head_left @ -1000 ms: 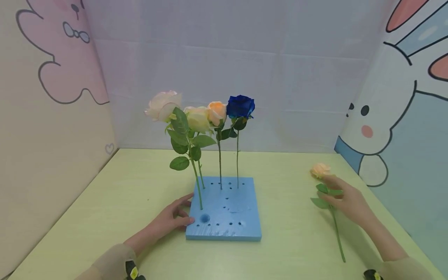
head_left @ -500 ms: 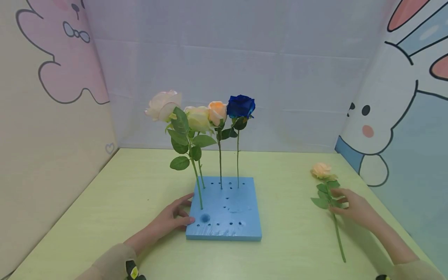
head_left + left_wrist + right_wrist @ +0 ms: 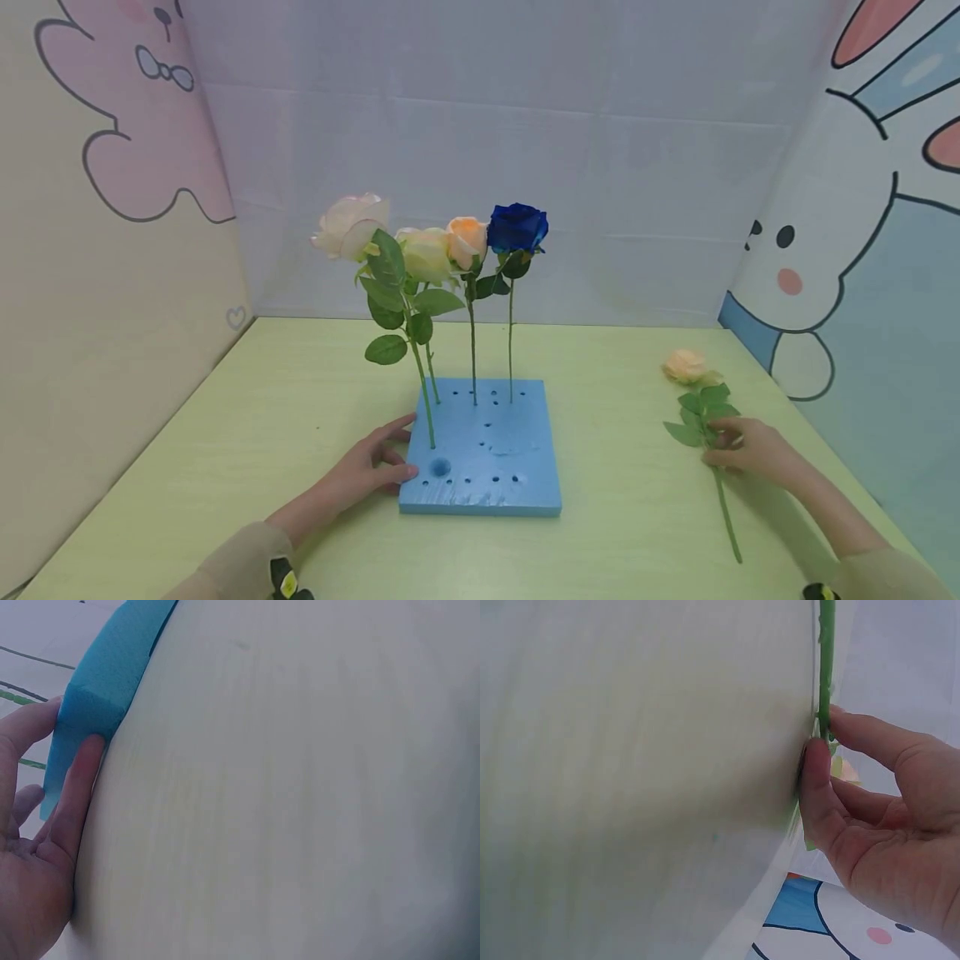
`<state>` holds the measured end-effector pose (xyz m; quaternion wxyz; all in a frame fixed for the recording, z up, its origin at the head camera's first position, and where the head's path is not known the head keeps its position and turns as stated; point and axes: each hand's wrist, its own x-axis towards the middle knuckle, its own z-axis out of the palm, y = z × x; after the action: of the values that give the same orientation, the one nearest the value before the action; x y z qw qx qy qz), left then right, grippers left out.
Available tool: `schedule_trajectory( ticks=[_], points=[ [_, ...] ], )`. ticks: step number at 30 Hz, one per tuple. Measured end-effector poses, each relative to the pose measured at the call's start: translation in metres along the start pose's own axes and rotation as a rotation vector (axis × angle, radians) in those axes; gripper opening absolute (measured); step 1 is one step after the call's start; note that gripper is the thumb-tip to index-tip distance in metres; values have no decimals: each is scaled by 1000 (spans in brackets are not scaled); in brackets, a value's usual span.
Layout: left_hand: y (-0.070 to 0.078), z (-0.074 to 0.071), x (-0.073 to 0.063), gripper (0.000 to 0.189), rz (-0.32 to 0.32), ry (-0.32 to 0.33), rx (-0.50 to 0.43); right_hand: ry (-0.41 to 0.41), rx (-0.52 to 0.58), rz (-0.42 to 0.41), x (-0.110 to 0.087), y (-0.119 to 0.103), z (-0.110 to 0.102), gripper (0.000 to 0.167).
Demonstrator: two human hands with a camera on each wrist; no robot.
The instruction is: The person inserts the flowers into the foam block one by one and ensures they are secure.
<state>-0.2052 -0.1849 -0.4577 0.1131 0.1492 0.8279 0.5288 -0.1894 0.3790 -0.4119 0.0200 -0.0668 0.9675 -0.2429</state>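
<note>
My left hand rests against the left side of a light blue foam block full of small holes, thumb and index finger spread along its edge. In the left wrist view, nearly straight fingers touch the block's side. Four artificial roses stand in the block: a pale pink rose, a cream rose, a peach rose and a dark blue rose. At the right, my right hand pinches the leafy stem of another peach rose, lying on the table, between thumb and fingers. The right wrist view shows its green stem at the fingertips.
The pale yellow-green table reaches back to a whitish backdrop. Side walls carry cartoon drawings, a pink figure at left and a white rabbit at right.
My right hand has moved from just below the lying rose's bloom down to its leafy stem, and its fingers have closed there. The left hand and block have stayed put.
</note>
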Motion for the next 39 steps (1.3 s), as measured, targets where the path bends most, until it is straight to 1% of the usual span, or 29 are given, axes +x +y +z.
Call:
schedule_trajectory(
  ticks=[4,8,13,17,20,23,25,31,35,39],
  points=[
    [0,0,0,82,1,1,2,-24,46,19,2,-5,1,67],
    [-1,0,0,82,1,0,-2,-24,51,21,5,-9,0,65],
    [-2,1,0,82,2,2,-1,-31,91,25,8,-12,0,63],
    [-2,1,0,83,9,0,-1,-19,111,25,10,-18,0,61],
    [-2,1,0,83,5,1,0,-4,128,21,9,-28,-2,59],
    [-1,1,0,83,-3,7,8,23,151,13,9,-43,-2,56],
    [-1,1,-1,82,-5,10,11,48,158,-7,9,-52,-2,54],
    [-1,1,-1,82,2,8,1,143,173,-82,12,-76,3,48],
    [-1,1,-2,82,4,3,-8,204,201,-137,15,-92,4,44],
    [-1,2,-2,83,2,4,-12,235,241,-176,19,-108,4,41]
  ],
)
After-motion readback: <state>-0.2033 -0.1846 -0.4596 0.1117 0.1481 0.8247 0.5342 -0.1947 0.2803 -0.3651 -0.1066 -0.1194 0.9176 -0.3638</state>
